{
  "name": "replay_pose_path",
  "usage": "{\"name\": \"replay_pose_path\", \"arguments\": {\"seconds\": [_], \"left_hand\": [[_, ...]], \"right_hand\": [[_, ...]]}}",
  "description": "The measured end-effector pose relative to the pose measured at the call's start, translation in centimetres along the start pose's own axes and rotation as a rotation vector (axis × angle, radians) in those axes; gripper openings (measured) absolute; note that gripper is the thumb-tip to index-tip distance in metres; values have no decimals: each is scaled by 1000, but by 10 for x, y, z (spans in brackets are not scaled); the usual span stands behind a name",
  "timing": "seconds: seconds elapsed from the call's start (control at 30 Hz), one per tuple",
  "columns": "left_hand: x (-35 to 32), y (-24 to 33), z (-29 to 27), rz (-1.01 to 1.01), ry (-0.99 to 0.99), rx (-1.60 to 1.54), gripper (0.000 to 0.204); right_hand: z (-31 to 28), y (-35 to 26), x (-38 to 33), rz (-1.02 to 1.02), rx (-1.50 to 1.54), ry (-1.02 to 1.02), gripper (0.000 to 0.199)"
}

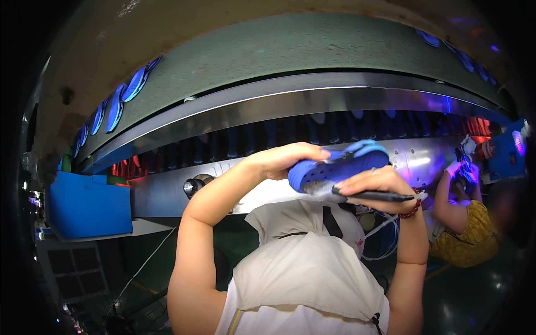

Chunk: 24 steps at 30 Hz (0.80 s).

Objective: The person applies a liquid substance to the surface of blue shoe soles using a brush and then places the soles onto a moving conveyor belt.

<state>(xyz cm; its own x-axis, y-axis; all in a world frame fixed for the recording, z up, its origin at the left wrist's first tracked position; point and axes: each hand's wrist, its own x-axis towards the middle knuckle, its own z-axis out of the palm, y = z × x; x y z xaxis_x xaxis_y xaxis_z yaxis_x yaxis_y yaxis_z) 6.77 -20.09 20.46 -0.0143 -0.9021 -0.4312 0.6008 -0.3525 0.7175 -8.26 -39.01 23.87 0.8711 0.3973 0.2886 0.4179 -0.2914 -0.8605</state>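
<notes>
Far to the left of the held clog (343, 169) stands a blue box-shaped housing (89, 204). Above and left of the clog, several loose blue clogs (115, 108) lie along a green conveyor belt (279, 42), which curves across beyond it. Left of the clog, a round black fitting (192, 187) sits on the shiny metal desk (159, 192). The left hand (287, 158) is clamped on the clog's left end. The clog itself, blue with a lighter blue strap (365, 146), is held up over the desk, between the two hands. At the clog's lower left edge, the blurred pale bristles of a black-handled brush (379, 195) meet the surface or lie just beside it. The right hand (385, 180), near the clog's right side, is closed around that brush; a dark red bracelet (412, 207) circles its wrist. Well right of the clog, a co-worker in a yellow top (472, 237) is at the desk.
</notes>
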Motion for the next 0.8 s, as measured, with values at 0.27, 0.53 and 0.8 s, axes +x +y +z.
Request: {"name": "replay_pose_path", "arguments": {"seconds": [0.27, 0.53, 0.8], "left_hand": [[-12, -6, -10, 28, -13, -71, 52], [-31, -1, -23, 194, 58, -35, 49], [-6, -39, -39, 608, 152, -546, 82]], "right_hand": [[1, 3, -17, 81, -34, 150, 22], [4, 16, -23, 97, -97, 318, 20], [15, -6, -20, -33, -29, 408, 21]]}}
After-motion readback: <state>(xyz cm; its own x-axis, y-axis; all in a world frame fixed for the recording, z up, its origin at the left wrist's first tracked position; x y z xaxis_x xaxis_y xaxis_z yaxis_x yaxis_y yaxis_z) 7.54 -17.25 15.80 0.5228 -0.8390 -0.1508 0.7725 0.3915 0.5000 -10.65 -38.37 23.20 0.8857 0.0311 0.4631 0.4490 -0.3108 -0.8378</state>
